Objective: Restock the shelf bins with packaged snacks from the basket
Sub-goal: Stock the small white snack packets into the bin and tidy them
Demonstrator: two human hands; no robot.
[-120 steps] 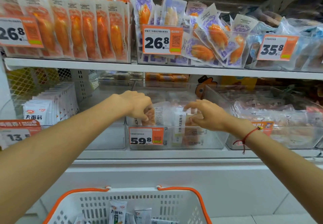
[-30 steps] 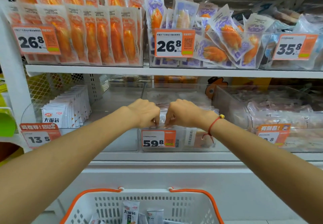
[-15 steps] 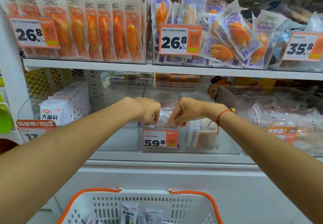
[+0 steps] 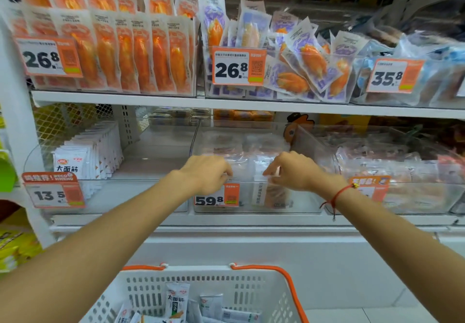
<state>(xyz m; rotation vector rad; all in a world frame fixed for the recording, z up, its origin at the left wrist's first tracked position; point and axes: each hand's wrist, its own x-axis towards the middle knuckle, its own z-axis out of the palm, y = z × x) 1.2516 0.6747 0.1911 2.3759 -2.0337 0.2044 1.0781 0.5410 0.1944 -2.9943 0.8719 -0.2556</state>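
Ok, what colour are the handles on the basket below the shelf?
Orange, on a white basket; the handles show best in the head view.

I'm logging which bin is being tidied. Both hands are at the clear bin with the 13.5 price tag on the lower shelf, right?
Not quite. In the head view the left hand and right hand are at the clear bin with the 59.8 price tag on the lower shelf; the 13.5 tag is further left.

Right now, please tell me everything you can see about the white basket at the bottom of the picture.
The white basket sits low in front of the shelf, below both arms. It looks like plastic, with slotted walls and an orange rim and handles. It is open at the top, upright and only partly in view. Inside lie several small white snack packets, one standing with dark printed characters. No hand touches the basket.
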